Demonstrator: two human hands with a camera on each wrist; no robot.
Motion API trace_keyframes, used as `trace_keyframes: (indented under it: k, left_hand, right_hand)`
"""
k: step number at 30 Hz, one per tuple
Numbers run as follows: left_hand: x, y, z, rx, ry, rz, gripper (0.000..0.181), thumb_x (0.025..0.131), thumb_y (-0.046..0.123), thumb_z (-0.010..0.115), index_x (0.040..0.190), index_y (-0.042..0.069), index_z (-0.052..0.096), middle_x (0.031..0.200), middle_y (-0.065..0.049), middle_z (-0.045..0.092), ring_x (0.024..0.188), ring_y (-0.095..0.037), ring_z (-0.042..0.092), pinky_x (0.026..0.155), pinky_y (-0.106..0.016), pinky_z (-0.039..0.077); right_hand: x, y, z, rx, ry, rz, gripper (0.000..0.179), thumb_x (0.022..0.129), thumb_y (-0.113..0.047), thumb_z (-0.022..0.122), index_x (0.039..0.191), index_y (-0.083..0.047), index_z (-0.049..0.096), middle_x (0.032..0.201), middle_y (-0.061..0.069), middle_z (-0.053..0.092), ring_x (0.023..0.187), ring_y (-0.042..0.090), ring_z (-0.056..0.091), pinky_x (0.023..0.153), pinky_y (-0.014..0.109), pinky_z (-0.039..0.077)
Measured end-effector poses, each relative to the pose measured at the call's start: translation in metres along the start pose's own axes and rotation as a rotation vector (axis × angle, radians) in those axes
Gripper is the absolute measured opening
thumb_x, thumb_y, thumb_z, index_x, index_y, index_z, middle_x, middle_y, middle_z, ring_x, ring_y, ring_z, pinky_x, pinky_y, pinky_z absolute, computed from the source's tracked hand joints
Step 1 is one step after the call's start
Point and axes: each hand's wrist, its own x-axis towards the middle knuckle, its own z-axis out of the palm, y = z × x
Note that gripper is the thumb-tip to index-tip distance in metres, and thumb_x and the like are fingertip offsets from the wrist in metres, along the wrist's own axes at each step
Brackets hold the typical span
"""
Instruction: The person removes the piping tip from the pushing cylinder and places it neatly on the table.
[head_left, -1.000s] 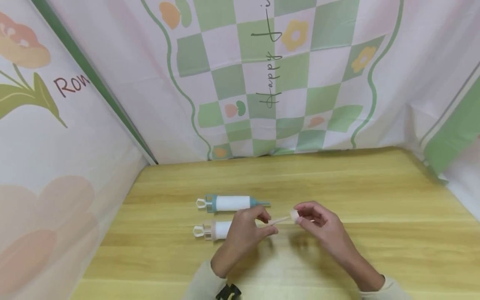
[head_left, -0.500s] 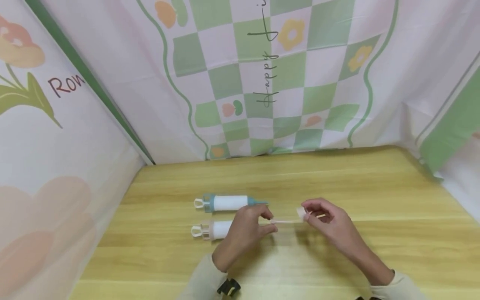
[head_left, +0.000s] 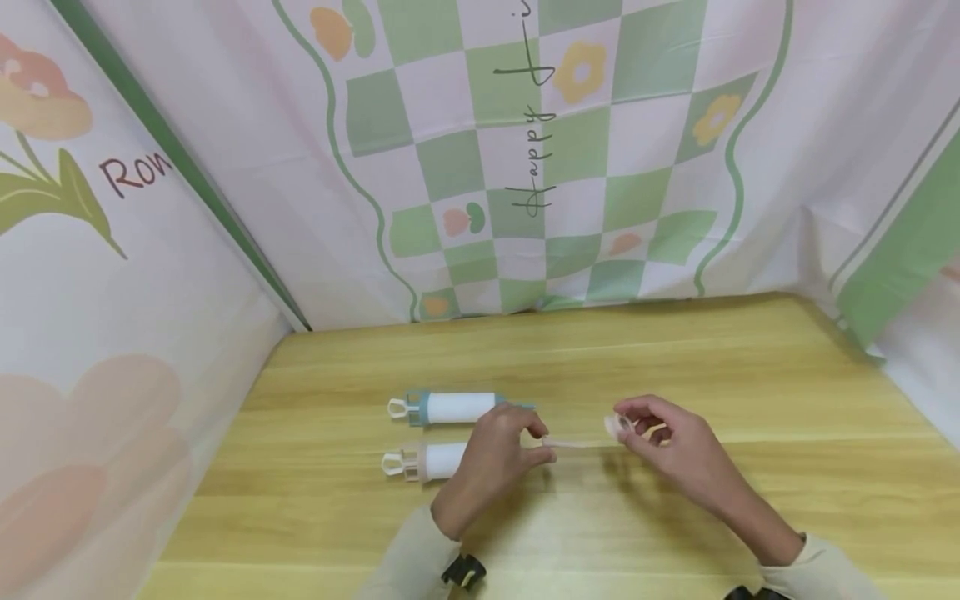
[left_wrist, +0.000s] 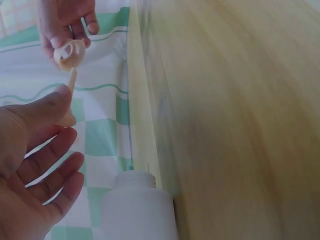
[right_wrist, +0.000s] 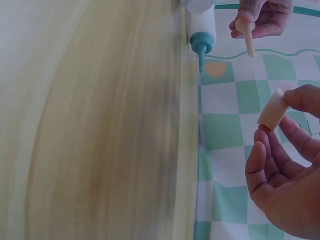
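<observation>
A pale peach nozzle with a slender tube is pinched between thumb and fingertips of my left hand, its thin end pointing right. My right hand pinches a peach ring-shaped collar between thumb and fingers; its open middle shows in the left wrist view. In the head view a gap separates collar and nozzle tip. Under my left hand lies a white-barrelled syringe with peach fittings, partly covered; its bare threaded neck appears in the left wrist view.
Behind it, a second syringe with blue fittings and its nozzle attached lies parallel on the wooden table. A checkered cloth hangs along the table's back edge, and another printed cloth hangs at the left.
My right hand has drawn the collar away to the right, off the nozzle's tip, and turned it so its opening shows. The left hand stays nearly in place with the nozzle.
</observation>
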Motion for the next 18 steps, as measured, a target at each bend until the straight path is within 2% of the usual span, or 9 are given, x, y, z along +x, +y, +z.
trace_keyframes:
  k: [6, 11, 18]
  left_hand:
    - [0.004, 0.002, 0.003, -0.004, -0.030, -0.071, 0.023, 0.074, 0.022, 0.089, 0.086, 0.009, 0.074, 0.084, 0.005, 0.071, 0.084, -0.016, 0.064, 0.085, -0.026, 0.052]
    - [0.005, 0.001, 0.006, -0.017, -0.074, -0.144, 0.024, 0.074, 0.021, 0.090, 0.084, 0.009, 0.072, 0.081, 0.003, 0.069, 0.080, -0.013, 0.062, 0.076, -0.023, 0.052]
    - [0.010, 0.000, 0.014, -0.007, -0.098, -0.167, 0.023, 0.075, 0.020, 0.090, 0.082, 0.008, 0.071, 0.077, 0.003, 0.068, 0.068, -0.005, 0.057, 0.062, -0.016, 0.047]
  right_hand:
    - [0.003, 0.005, 0.001, -0.038, -0.033, -0.007, 0.026, 0.087, -0.009, 0.077, 0.111, -0.003, 0.069, 0.095, -0.002, 0.067, 0.082, 0.011, 0.059, 0.066, 0.024, 0.054]
    - [0.005, 0.011, 0.008, -0.089, -0.083, 0.012, 0.030, 0.085, -0.008, 0.078, 0.112, -0.001, 0.068, 0.093, -0.002, 0.066, 0.083, 0.012, 0.059, 0.066, 0.025, 0.055]
    - [0.007, 0.013, 0.012, -0.116, -0.110, 0.036, 0.027, 0.084, -0.006, 0.078, 0.109, 0.000, 0.068, 0.092, -0.001, 0.066, 0.083, 0.015, 0.059, 0.067, 0.026, 0.055]
